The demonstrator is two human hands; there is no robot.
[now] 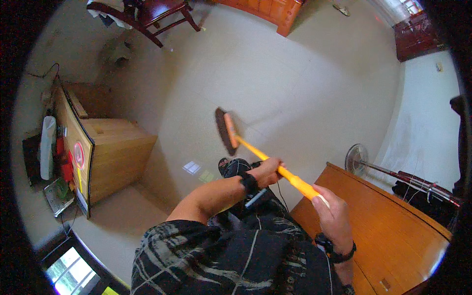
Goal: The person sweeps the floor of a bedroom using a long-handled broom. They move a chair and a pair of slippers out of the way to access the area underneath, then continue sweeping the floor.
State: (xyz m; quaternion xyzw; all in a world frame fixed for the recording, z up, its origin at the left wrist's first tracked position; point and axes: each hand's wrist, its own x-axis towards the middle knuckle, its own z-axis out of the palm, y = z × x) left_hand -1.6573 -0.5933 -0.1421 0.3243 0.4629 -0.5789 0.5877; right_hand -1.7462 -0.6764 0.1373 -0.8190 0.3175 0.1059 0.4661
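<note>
A push-broom-style broom slants across the view. Its yellow handle runs up to an orange head with dark bristles, which look blurred against the pale floor. My left hand wraps around the middle of the handle. Nearer my body, my right hand grips the handle's end, thumb laid along it. Black bands circle both wrists. Just below the bristles, my foot in a dark sandal shows.
A wooden desk with things on top stands at left. On the right are a wooden cabinet, close to my right arm, and a pedestal fan. A dark wooden chair and an orange-brown cabinet stand ahead.
</note>
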